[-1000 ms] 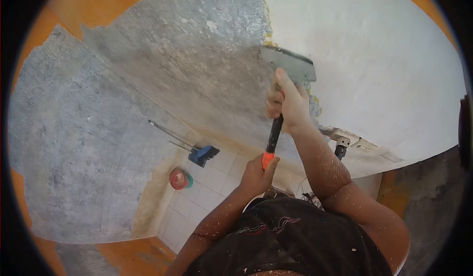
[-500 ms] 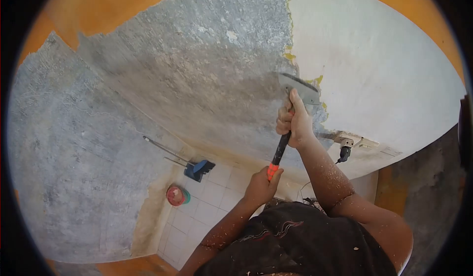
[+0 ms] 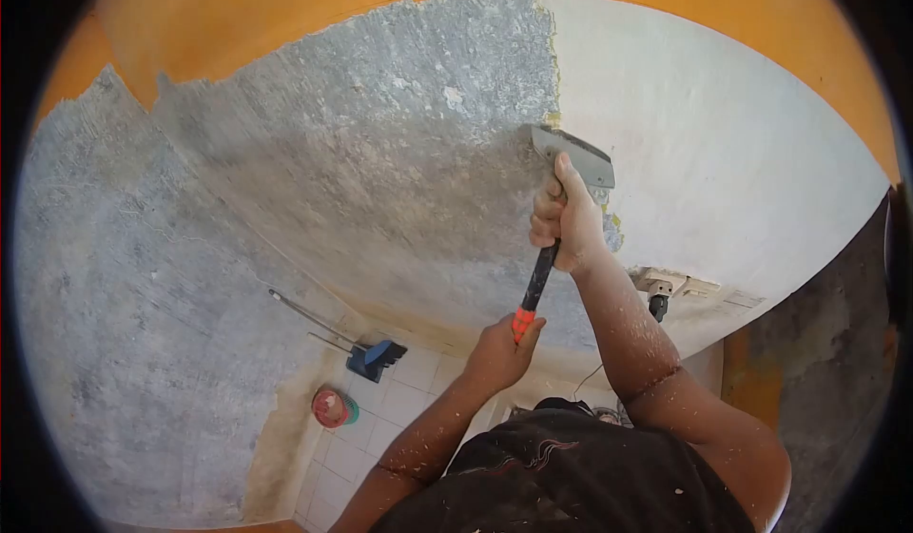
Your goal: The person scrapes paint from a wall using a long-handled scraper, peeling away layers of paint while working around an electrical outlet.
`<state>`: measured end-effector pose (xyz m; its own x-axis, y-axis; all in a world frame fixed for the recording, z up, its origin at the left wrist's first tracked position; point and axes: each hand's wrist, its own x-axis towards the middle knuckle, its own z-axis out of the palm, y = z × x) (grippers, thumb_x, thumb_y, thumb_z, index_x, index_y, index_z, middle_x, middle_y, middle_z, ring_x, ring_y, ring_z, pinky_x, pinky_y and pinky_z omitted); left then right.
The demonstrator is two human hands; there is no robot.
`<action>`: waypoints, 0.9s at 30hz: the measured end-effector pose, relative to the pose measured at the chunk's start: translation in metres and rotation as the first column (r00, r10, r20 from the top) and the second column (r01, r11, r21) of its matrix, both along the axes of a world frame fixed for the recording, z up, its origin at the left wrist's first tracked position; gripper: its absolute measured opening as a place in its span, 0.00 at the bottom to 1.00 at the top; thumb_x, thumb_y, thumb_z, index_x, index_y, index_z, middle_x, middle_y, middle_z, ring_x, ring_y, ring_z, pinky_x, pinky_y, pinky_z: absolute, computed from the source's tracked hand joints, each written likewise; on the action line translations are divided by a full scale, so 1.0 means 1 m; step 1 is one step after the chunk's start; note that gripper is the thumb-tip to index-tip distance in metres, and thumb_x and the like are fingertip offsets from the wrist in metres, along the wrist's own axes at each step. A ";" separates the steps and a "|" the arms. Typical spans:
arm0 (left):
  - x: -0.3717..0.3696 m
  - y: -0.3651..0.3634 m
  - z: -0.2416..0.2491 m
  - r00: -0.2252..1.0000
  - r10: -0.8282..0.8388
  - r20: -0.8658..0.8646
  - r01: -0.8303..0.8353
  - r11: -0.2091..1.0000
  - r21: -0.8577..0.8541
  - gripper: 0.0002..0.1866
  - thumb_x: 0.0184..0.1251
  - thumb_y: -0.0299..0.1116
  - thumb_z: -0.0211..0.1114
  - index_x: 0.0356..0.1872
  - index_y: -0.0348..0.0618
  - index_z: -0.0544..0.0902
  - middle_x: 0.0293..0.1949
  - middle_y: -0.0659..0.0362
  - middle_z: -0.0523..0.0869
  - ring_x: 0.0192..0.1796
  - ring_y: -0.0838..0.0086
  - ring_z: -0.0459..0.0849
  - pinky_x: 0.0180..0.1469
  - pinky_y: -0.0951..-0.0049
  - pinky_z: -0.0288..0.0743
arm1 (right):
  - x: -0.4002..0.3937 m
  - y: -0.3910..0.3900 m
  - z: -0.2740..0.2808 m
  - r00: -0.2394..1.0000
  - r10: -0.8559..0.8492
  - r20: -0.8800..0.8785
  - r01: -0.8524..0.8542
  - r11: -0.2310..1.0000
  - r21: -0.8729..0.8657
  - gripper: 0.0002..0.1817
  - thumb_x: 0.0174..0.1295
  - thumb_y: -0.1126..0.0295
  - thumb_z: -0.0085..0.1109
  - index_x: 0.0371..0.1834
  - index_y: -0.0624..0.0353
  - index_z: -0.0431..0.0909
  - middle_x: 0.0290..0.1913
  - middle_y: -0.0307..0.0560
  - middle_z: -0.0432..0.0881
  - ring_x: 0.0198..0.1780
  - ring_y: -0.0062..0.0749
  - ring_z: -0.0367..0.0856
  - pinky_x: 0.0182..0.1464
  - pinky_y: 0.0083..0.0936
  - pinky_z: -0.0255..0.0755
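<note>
A long-handled wall scraper (image 3: pixel 539 278), with a wide grey blade, a black shaft and an orange-red band, is held in both hands. My right hand (image 3: pixel 568 217) wraps round the upper handle just below the blade, thumb stretched along it. Lower down, my left hand (image 3: pixel 502 350) grips the handle's end below the orange-red band. The blade lies tilted against the wall, on the border between bare grey plaster (image 3: pixel 380 105) and a smooth white coating (image 3: pixel 704 124). Ragged yellowish edges line this border. Pale flakes cling to both forearms and the dark shirt.
A socket with a black plug (image 3: pixel 658 303) sits on the white wall at right, near my right forearm. Below left, a blue dustpan (image 3: pixel 373 357) and a red-and-green bucket (image 3: pixel 335 407) stand on the tiled floor (image 3: pixel 380 438). Orange paint (image 3: pixel 285 0) borders the wall's top.
The scraper blade has moved up along the border, and yellowish scraps beside it are gone. Both hands keep their grip. The view has tilted slightly, showing more orange wall above.
</note>
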<state>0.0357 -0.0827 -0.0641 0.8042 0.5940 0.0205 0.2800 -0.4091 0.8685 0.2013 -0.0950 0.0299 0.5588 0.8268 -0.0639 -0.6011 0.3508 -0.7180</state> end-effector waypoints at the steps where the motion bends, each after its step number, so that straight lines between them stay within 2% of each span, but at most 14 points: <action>1: 0.001 0.004 0.009 0.997 -0.013 -0.081 0.014 1.000 0.015 0.17 0.66 0.42 0.54 0.32 0.34 0.75 0.22 0.48 0.77 0.26 0.59 0.76 0.33 0.65 0.69 | 0.000 0.001 0.000 1.000 0.003 0.004 -0.003 1.000 0.000 0.24 0.62 0.41 0.46 0.17 0.43 0.56 0.11 0.26 0.49 0.11 0.15 0.45 0.15 0.17 0.41; 6: -0.012 -0.003 -0.025 0.999 0.009 -0.042 -0.007 0.998 0.057 0.18 0.67 0.43 0.53 0.30 0.35 0.74 0.21 0.48 0.77 0.25 0.59 0.75 0.33 0.65 0.69 | -0.007 -0.001 -0.032 0.997 0.028 -0.077 -0.031 0.998 -0.046 0.23 0.63 0.43 0.45 0.19 0.44 0.57 0.12 0.27 0.49 0.11 0.15 0.46 0.14 0.17 0.42; 8: -0.010 -0.004 -0.028 0.998 -0.002 0.062 -0.002 0.998 0.061 0.20 0.65 0.45 0.55 0.29 0.33 0.75 0.21 0.44 0.78 0.27 0.48 0.78 0.29 0.61 0.70 | -0.003 0.004 -0.021 0.997 0.043 -0.066 -0.044 0.999 -0.017 0.23 0.63 0.43 0.45 0.19 0.44 0.57 0.12 0.27 0.49 0.11 0.15 0.47 0.14 0.17 0.43; 11: 0.001 0.006 0.011 1.000 0.025 0.017 -0.025 1.000 0.010 0.21 0.64 0.47 0.56 0.30 0.32 0.75 0.21 0.43 0.79 0.28 0.48 0.79 0.30 0.61 0.70 | -0.003 0.007 0.003 0.999 0.043 -0.014 -0.043 0.999 0.014 0.23 0.63 0.43 0.46 0.19 0.44 0.57 0.11 0.26 0.50 0.11 0.15 0.47 0.13 0.17 0.44; 15: -0.013 0.002 -0.017 0.999 0.017 -0.028 -0.015 0.999 0.052 0.21 0.65 0.46 0.55 0.31 0.32 0.75 0.21 0.43 0.78 0.28 0.48 0.79 0.30 0.61 0.70 | -0.010 0.002 -0.016 0.998 -0.006 -0.057 0.006 1.000 0.002 0.23 0.62 0.42 0.46 0.19 0.43 0.57 0.12 0.26 0.50 0.11 0.15 0.46 0.14 0.17 0.43; 17: -0.011 -0.001 -0.026 1.000 0.018 0.014 -0.019 0.999 0.047 0.21 0.65 0.46 0.55 0.30 0.33 0.75 0.22 0.43 0.78 0.28 0.47 0.78 0.30 0.61 0.70 | -0.006 0.002 -0.032 0.988 0.100 -0.120 -0.106 0.993 -0.046 0.23 0.62 0.42 0.46 0.19 0.43 0.57 0.12 0.26 0.50 0.10 0.15 0.46 0.14 0.16 0.42; 18: -0.010 -0.003 -0.029 0.998 0.024 0.051 -0.026 0.999 0.030 0.21 0.65 0.46 0.55 0.30 0.33 0.75 0.22 0.43 0.78 0.28 0.47 0.78 0.30 0.61 0.70 | -0.005 0.004 -0.026 0.995 0.080 -0.052 -0.081 0.996 -0.021 0.22 0.62 0.42 0.46 0.19 0.43 0.57 0.11 0.25 0.49 0.10 0.14 0.45 0.14 0.16 0.42; 19: -0.008 -0.002 -0.014 0.998 0.026 0.052 -0.027 0.999 0.021 0.21 0.65 0.46 0.55 0.30 0.33 0.75 0.22 0.43 0.78 0.28 0.47 0.78 0.30 0.61 0.70 | -0.003 0.006 -0.015 0.995 0.081 -0.051 -0.082 0.996 -0.030 0.22 0.62 0.42 0.46 0.19 0.43 0.57 0.11 0.25 0.49 0.10 0.14 0.45 0.14 0.16 0.42; 21: 0.000 0.009 0.017 1.000 0.022 0.011 -0.023 0.999 0.043 0.21 0.64 0.47 0.56 0.30 0.33 0.76 0.23 0.42 0.79 0.30 0.47 0.79 0.31 0.60 0.70 | 0.002 0.013 0.009 0.993 0.110 0.030 -0.113 0.988 0.108 0.23 0.62 0.42 0.46 0.18 0.43 0.56 0.11 0.25 0.48 0.10 0.14 0.45 0.14 0.17 0.41; 22: -0.002 0.011 0.019 0.999 0.031 -0.033 -0.031 1.000 0.005 0.21 0.64 0.47 0.56 0.31 0.33 0.76 0.23 0.41 0.79 0.32 0.46 0.80 0.32 0.60 0.71 | -0.001 0.013 0.011 0.995 0.097 -0.006 -0.096 0.991 0.095 0.24 0.62 0.42 0.46 0.17 0.43 0.56 0.11 0.26 0.48 0.10 0.15 0.45 0.13 0.16 0.42; 25: -0.014 0.007 -0.009 0.997 0.030 -0.066 -0.025 0.997 0.075 0.21 0.65 0.46 0.56 0.31 0.33 0.76 0.23 0.42 0.79 0.33 0.46 0.80 0.32 0.60 0.71 | -0.011 0.007 -0.013 0.994 0.044 -0.101 -0.041 0.999 0.024 0.25 0.61 0.42 0.47 0.16 0.43 0.55 0.11 0.26 0.49 0.09 0.15 0.46 0.13 0.16 0.43; 27: -0.013 0.004 -0.016 1.000 0.017 -0.016 -0.016 0.997 0.080 0.21 0.65 0.46 0.56 0.31 0.33 0.76 0.23 0.41 0.79 0.33 0.45 0.80 0.31 0.60 0.71 | -0.006 0.006 -0.025 0.991 0.096 -0.092 -0.095 0.995 0.020 0.24 0.60 0.42 0.48 0.17 0.45 0.56 0.12 0.28 0.51 0.11 0.17 0.48 0.15 0.18 0.44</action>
